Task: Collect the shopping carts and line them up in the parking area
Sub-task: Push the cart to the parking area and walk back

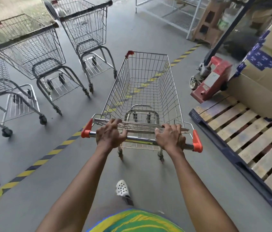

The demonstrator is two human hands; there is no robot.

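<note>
- Standing at the centre of the frame on the grey floor (148, 173), the silver shopping cart (146, 91) has an empty wire basket and straddles a yellow-and-black floor stripe (36, 163).
- Its chrome handle bar (142, 139), capped with orange end pieces, runs across the lower middle of the frame.
- The left hand (110, 135) wraps the bar near the left cap, fingers curled over it onto the folded child-seat flap.
- The right hand (170, 137) clamps the bar near the right cap in the same way.
- Three grey carts (31, 47) stand side by side in the upper left of the frame, inside the striped outline, well apart from the silver one.
- A red pallet jack (212, 79) sits at right centre, just beside a wooden pallet (249, 131) bearing cardboard boxes (269, 77).
- A white perforated clog (122, 188) shows at bottom centre, above a green-and-yellow garment (135, 221).
</note>
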